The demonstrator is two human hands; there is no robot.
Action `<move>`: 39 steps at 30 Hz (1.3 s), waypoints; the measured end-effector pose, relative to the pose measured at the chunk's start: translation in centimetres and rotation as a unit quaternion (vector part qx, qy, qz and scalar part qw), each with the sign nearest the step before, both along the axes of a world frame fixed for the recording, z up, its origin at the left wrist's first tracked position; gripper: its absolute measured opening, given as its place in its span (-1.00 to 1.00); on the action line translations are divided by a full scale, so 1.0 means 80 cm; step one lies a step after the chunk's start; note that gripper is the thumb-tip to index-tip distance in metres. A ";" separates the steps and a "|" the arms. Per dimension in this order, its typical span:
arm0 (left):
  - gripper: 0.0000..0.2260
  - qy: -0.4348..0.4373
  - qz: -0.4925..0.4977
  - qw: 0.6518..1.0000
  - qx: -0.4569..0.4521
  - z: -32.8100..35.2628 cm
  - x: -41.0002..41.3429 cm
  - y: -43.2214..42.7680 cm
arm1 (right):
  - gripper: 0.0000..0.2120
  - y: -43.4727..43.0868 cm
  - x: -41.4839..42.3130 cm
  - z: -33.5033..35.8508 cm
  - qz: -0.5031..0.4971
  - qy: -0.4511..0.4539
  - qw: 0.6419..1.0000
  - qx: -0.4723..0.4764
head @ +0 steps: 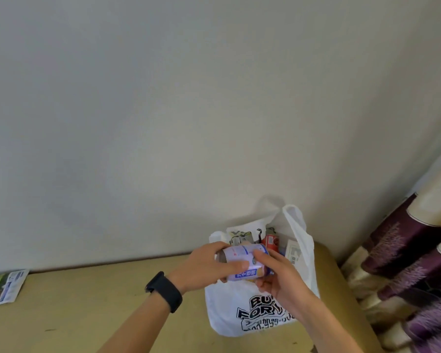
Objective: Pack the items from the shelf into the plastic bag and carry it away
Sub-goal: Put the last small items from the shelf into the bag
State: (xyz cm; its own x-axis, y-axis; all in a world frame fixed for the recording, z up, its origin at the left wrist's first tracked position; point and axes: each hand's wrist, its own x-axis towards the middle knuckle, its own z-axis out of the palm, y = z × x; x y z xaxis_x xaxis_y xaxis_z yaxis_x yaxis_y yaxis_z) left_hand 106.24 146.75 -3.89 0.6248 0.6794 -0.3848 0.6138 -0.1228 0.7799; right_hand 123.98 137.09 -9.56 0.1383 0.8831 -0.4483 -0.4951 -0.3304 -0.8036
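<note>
A flat printed packet [4, 286] lies at the far left of a tan shelf [92, 309], against a plain pale wall [189, 110]. Moving right, a bare forearm with a black watch [164, 291] on the wrist reaches in. The left hand [204, 267] is closed around the left end of a white and blue can [245, 262], thumb across its front. The can lies on its side, held just above the mouth of a white plastic bag [229, 314]. The right hand [278, 273] grips the can's right end from below, fingers curled over its top. The bag stands on the shelf near the wall, black lettering on its front, handles up. Inside it show a red package [271, 242] and a pale box [293, 250]. At the far right hangs a purple and cream curtain [415, 263]
</note>
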 end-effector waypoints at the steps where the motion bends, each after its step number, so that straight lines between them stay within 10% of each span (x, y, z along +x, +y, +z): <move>1: -0.58 -0.004 0.010 1.000 -0.002 0.004 -0.002 0.001 | -0.66 0.001 0.004 0.003 -0.023 -0.006 1.000 0.001; 6: -0.72 0.033 0.038 0.995 0.083 0.007 -0.019 0.010 | -0.66 0.015 0.040 0.019 -0.098 -0.222 0.970 -0.012; 11: -0.82 -0.002 0.087 0.991 0.104 -0.008 -0.024 0.003 | -0.52 0.036 0.054 -0.006 0.021 -0.558 0.827 -0.060; 15: -0.80 -0.097 0.177 0.978 0.058 -0.011 -0.020 0.003 | -0.43 0.063 0.037 -0.044 0.133 -0.626 0.763 -0.094; 22: -0.60 -0.175 0.205 0.962 0.049 -0.005 -0.014 0.003 | -0.37 0.098 -0.008 -0.076 0.179 -0.598 0.779 -0.065; 27: -0.65 -0.086 0.145 0.983 0.073 -0.027 -0.018 -0.003 | -0.42 0.086 0.003 -0.111 0.356 -0.649 0.665 -0.103; 39: -0.63 -0.020 0.131 0.985 0.111 -0.083 -0.038 0.013 | -0.54 0.005 0.007 -0.033 0.177 -0.616 0.767 0.039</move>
State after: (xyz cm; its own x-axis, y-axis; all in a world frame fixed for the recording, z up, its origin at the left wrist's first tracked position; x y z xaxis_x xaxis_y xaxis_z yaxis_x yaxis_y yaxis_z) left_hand 103.18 147.80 -10.49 0.4293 0.8835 -0.1874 0.6164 -0.1350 0.7758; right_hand 124.52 137.45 -12.19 0.1597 0.9805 -0.1141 0.7645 -0.1960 -0.6141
